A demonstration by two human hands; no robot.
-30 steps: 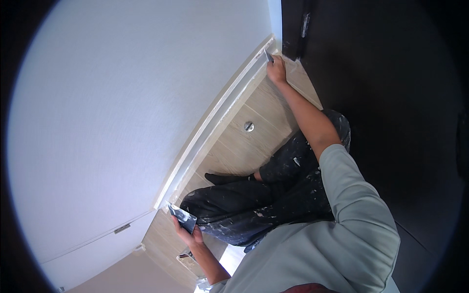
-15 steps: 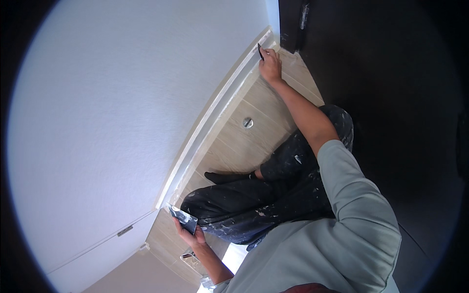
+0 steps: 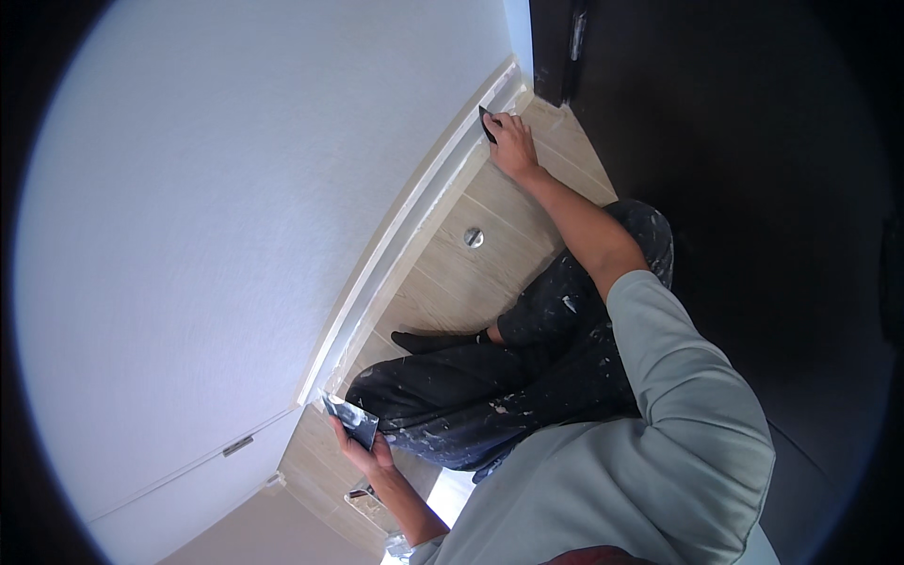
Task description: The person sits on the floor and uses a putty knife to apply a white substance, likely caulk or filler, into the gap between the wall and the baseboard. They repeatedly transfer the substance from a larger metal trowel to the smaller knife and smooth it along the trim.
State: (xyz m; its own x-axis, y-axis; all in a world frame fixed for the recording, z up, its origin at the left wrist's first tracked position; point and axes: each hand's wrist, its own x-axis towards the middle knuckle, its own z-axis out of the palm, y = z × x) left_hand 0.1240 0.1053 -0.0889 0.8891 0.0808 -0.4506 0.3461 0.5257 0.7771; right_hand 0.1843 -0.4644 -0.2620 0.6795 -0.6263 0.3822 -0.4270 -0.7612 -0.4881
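My right hand [image 3: 514, 149] grips a thin dark scraper [image 3: 488, 123] by its near side, its blade held against the white baseboard [image 3: 388, 247] near the far corner. The fingers are closed around it. Down at the baseboard's near end, my left hand [image 3: 360, 459] holds a dark flat plate [image 3: 356, 426] smeared with white paste. The thumb lies along one edge and the fingertips show at the other. White smears mark the strip where the baseboard meets the floor.
A pale wall [image 3: 207, 235] rises on the left, with a dark door or panel [image 3: 734, 207] on the right. Wood-look floor tiles [image 3: 443, 282] carry a round metal fitting [image 3: 474, 238]. My bent legs in paint-spotted trousers [image 3: 490, 400] rest on the floor. A small metal-edged object [image 3: 363, 495] lies by my left forearm.
My right hand has drawn the scraper a short way along the baseboard, away from the far corner and nearer to me. The left hand with the plate stays almost still.
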